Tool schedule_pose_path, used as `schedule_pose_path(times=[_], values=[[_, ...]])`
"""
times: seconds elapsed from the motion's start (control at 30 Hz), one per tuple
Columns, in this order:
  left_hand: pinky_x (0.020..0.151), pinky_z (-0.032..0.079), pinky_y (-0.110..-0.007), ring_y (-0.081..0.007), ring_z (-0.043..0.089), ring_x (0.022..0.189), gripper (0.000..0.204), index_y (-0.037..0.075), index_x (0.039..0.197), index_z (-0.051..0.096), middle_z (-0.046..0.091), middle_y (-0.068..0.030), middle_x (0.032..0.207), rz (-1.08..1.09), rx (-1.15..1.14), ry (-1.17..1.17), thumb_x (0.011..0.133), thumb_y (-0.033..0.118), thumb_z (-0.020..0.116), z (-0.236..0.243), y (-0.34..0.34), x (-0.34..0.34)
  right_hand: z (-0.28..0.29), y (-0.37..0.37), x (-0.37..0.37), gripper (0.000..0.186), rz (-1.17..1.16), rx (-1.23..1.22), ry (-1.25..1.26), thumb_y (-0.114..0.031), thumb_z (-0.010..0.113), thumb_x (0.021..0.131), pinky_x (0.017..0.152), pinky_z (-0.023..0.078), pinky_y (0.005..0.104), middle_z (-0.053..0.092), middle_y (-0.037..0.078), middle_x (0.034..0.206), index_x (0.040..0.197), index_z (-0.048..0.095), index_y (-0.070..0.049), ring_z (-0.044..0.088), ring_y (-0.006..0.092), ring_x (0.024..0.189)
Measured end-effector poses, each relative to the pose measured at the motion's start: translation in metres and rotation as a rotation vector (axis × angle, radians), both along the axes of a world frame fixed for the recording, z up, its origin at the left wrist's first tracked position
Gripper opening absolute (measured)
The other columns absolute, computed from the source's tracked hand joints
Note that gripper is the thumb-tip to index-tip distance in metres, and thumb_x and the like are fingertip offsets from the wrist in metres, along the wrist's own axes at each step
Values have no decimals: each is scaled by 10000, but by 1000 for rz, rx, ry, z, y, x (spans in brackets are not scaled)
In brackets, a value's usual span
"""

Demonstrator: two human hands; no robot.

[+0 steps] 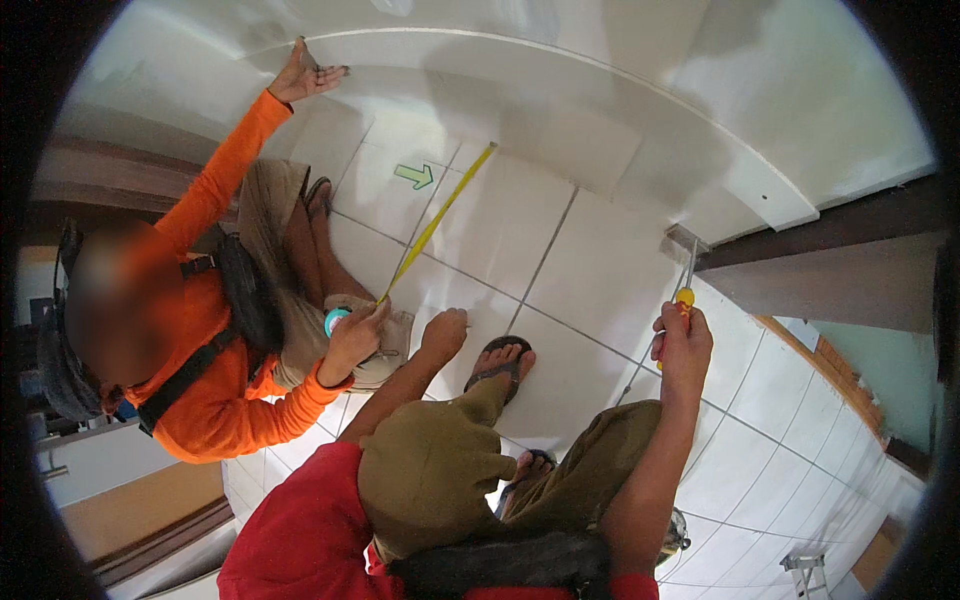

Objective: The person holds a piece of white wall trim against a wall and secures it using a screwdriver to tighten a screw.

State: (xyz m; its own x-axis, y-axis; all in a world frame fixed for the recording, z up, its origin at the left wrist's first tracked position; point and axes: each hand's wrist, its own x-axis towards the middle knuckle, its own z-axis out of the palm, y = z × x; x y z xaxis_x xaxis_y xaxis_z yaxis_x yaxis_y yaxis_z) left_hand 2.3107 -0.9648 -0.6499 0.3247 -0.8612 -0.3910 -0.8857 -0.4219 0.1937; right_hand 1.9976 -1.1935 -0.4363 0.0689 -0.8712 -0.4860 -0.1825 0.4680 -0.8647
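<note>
My right hand (682, 340) grips a yellow-handled screwdriver (685, 299), its metal shaft reaching toward a small grey plate (686, 240) at the foot of the wall's corner. My left hand (444, 334) has curled fingers near the floor tiles, above my sandaled foot; what they hold, if anything, is hidden. Left of it, a co-worker in an orange top (205, 390) holds a teal tape measure (338, 322), its yellow tape (445, 215) stretched over the tiles toward the wall. The co-worker's other hand (305, 75) lies against the white wall trim (620, 85).
A green arrow sticker (414, 175) is on the tiled floor left of the tape. A dark-framed doorway (830, 270) opens at the right, with a wooden threshold strip. A metal stepladder (805, 570) stands at the lower right. Cabinetry (110, 490) shows at lower left.
</note>
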Motion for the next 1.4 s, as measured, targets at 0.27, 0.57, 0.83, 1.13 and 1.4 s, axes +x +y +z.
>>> schedule_pose_path(times=[0.27,0.57,0.83,1.13,1.4], values=[[727,537,-473,-339,654,879,73,54,851,615,639,-148,852,-92,-180,-51,851,118,579,-16,20,5,-9,-2,-3,235,15,-36,52,-258,634,980,452,393,242,578,28,747,954,577,-30,487,69,516],[702,573,-400,-287,678,887,97,41,883,669,665,-137,891,-222,-76,-163,829,109,624,-1,7,-1,-7,2,-6,233,25,-61,50,-253,623,989,444,390,237,569,28,745,968,569,-28,483,75,508],[774,561,-472,-335,680,929,154,42,985,658,671,-153,975,-104,11,-91,861,129,628,8,2,-1,-5,2,-5,220,11,-60,7,-240,629,990,438,384,231,563,24,743,960,558,-34,467,60,504],[810,547,-510,-391,669,937,156,20,939,628,647,-192,987,181,-29,62,818,119,636,-1,9,2,-10,1,-2,240,47,-82,30,-262,608,1011,434,377,233,553,20,732,947,551,-38,461,60,500],[809,554,-390,-300,700,908,327,7,1037,669,703,-194,980,422,-212,473,780,195,743,63,-34,-14,-3,28,35,270,316,-64,56,-282,582,1024,478,395,261,528,4,660,899,562,-44,469,78,533]])
